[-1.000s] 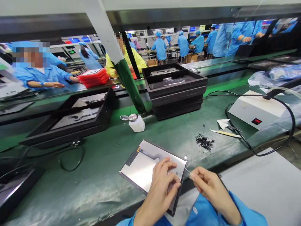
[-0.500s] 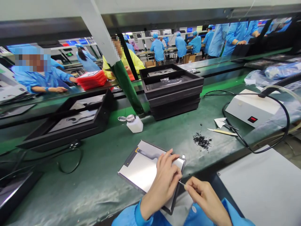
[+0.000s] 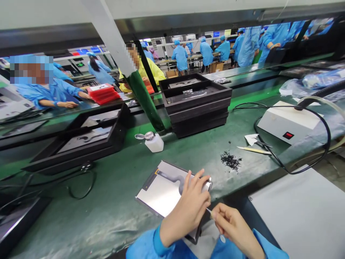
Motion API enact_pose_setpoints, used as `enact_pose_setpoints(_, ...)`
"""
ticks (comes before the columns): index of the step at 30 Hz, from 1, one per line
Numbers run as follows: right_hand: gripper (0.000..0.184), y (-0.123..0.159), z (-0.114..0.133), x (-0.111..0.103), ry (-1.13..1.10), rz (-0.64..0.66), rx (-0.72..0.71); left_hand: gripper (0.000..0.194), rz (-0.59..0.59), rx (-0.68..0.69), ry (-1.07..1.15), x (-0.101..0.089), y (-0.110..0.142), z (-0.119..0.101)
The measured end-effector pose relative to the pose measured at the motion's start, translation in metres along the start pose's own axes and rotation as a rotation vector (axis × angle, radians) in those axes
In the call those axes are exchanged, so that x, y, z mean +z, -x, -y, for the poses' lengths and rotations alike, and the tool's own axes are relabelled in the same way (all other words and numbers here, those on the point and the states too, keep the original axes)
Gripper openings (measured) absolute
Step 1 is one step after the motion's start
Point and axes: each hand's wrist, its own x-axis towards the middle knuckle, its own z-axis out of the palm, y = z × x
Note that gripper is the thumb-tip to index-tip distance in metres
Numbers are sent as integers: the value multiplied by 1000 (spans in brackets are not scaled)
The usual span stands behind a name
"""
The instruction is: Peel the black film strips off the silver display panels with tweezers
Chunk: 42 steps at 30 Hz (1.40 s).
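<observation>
A flat display panel (image 3: 159,194) with a silvery back, dark edges and a grey ribbon-like strip lies tilted across the bench's front edge. My left hand (image 3: 188,201) rests on its right part, fingers stretched out and spread over the surface. Close beside it, my right hand (image 3: 229,223) is closed in a pinch on a thin, light-coloured pointed tool (image 3: 209,210). The tool's tip meets the panel's right edge near my left thumb. My left hand partly hides that spot, and the tool's exact kind is too small to tell.
Black scraps (image 3: 231,160) lie on the green bench, near a yellow-handled tool (image 3: 253,150). A white dispenser bottle (image 3: 155,143) with its lid up stands behind the panel. Around are stacked black trays (image 3: 199,111), another tray (image 3: 81,144), and a white box (image 3: 288,124) with cables. Co-workers sit opposite.
My left hand has shifted slightly right on the panel, its fingers spread wider, showing more of the grey strip. My right hand stays at the edge with the thin tool.
</observation>
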Motion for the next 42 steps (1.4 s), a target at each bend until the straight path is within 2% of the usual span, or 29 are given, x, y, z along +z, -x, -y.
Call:
enact_pose_setpoints(2,62,-2,3,-3,-44,43,19,18,60,-12,56,-4,-3,9)
enact_pose_setpoints(4,63,-4,4,-3,-130,66,59,18,72,-29,70,-4,0,15)
enact_pose_setpoints(9,65,-4,0,3,-288,1,129,22,-32,-46,-4,4,19,4)
enact_pose_setpoints(13,66,-4,-3,5,-226,-13,114,24,-64,6,-33,8,14,-9)
enact_pose_setpoints(18,69,-7,-3,3,-193,-15,110,24,-120,-7,5,13,4,0)
enact_pose_setpoints(22,69,-4,4,3,-314,22,235,25,-144,-66,65,12,14,8)
enact_pose_setpoints(26,69,-1,11,4,-389,48,314,20,-117,-35,91,12,23,10)
enact_pose_setpoints(29,68,-1,12,4,-391,64,310,16,-136,0,89,13,21,8)
enact_pose_setpoints(34,67,-2,7,3,-363,38,257,22,-297,4,13,13,13,1)
enact_pose_setpoints(39,67,-1,8,3,-316,-2,232,23,-289,-44,-40,18,14,-1)
enact_pose_setpoints(42,68,-3,7,2,-264,-27,186,22,-299,-26,-38,20,15,-2)
